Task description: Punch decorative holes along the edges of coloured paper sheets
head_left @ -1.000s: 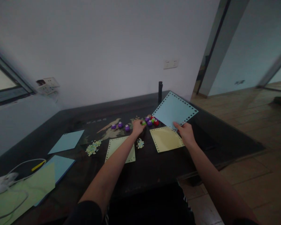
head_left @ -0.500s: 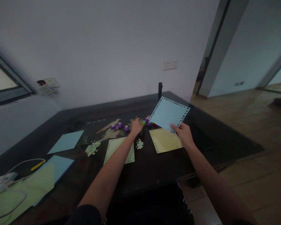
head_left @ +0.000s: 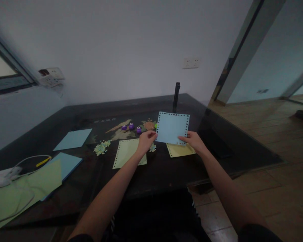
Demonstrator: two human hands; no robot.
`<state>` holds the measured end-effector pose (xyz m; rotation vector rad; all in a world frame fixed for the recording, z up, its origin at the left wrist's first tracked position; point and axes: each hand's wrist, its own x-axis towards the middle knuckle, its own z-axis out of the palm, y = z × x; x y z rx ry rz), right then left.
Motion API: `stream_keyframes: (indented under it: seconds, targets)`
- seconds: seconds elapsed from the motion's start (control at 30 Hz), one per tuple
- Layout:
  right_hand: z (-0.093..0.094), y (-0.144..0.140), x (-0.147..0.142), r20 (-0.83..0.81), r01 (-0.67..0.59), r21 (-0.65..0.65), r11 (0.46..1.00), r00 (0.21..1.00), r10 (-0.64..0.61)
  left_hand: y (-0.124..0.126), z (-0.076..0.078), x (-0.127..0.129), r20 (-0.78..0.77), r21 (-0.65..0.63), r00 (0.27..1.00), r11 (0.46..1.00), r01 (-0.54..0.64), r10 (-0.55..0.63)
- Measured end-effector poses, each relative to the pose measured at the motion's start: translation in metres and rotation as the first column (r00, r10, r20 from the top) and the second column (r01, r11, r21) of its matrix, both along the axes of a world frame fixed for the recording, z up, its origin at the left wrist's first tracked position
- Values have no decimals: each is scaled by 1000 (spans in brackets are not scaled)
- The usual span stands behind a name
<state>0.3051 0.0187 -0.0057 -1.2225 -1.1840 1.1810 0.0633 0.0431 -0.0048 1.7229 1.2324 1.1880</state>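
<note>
A light blue sheet of paper (head_left: 172,128), with small shapes punched along its edges, is held up above the table, facing me. My left hand (head_left: 146,140) pinches its lower left edge. At its lower right corner, my right hand (head_left: 194,139) grips it with the thumb in front. Under it a yellow punched sheet (head_left: 179,151) lies partly hidden. A pale green punched sheet (head_left: 127,153) lies on the table by my left wrist. Beyond my left hand stand purple craft punches (head_left: 131,126); a green one (head_left: 156,125) is mostly hidden behind the blue sheet.
Paper cutouts form a pile (head_left: 102,148) at left and a smaller pile (head_left: 153,147) by my left hand. A plain blue sheet (head_left: 73,139), stacked green paper (head_left: 32,181) and a white cable (head_left: 27,159) lie left. A black upright post (head_left: 176,97) stands behind the blue sheet.
My left hand has come back from the punches and now pinches the blue sheet's left edge. The sheet has moved slightly left and turned straighter. My right hand still holds it.
</note>
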Motion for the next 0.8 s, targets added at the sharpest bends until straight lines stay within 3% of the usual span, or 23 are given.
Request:
stream_keyframes:
  seconds: [0.17, 0.53, 0.67, 0.8]
  targets:
    - [-6, 6, 5, -3, 35, 61, 998, 999, -35, -2, 2, -1, -43, 25, 999, 1000, -14, 15]
    - [0, 9, 17, 12, 308, 192, 932, 949, -316, -14, 1, 15, 140, -72, 989, 995, 62, -51]
    - [4, 5, 24, 109, 362, 257, 896, 910, -399, -22, 3, 25, 84, -64, 993, 994, 93, -87]
    - [7, -6, 34, 288, 338, 289, 896, 861, -418, -32, 1, 35, -40, -84, 989, 987, 137, -140]
